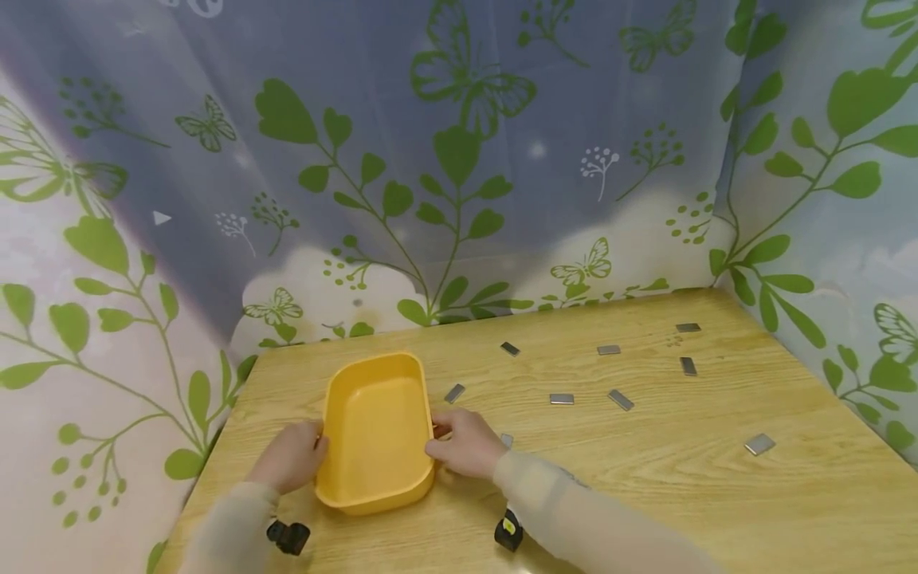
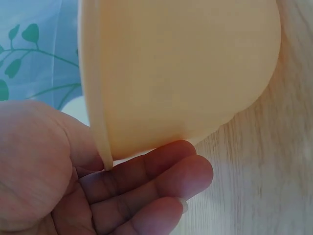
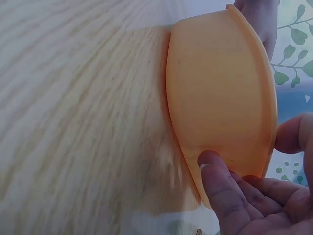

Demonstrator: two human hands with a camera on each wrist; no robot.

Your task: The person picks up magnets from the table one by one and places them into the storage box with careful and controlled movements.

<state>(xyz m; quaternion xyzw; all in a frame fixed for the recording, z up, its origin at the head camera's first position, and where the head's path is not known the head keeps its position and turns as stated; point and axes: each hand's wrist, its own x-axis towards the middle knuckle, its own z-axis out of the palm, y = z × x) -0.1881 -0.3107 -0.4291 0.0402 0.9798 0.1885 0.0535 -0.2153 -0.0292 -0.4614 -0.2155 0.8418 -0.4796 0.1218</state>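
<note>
A yellow plastic tray [image 1: 380, 430] with rounded corners and raised walls is on the left part of the table, and nothing shows inside it. My left hand [image 1: 290, 456] grips its left side; the left wrist view has the thumb at the rim and the fingers against the outer wall [image 2: 190, 73]. On the opposite side my right hand [image 1: 469, 442] holds the tray, its fingers on the outer wall [image 3: 220, 93] and its thumb at the rim. Closest to the right hand are a small grey rectangular piece [image 1: 454, 393] and another one [image 1: 507, 440] partly hidden behind the wrist.
Several more small grey rectangular pieces [image 1: 562, 399] lie scattered across the middle and right of the wooden table [image 1: 645, 478], one [image 1: 759, 444] far to the right. Patterned curtains [image 1: 344, 239] border the table's back and sides. Black wrist cameras [image 1: 288, 536] hang beneath both forearms.
</note>
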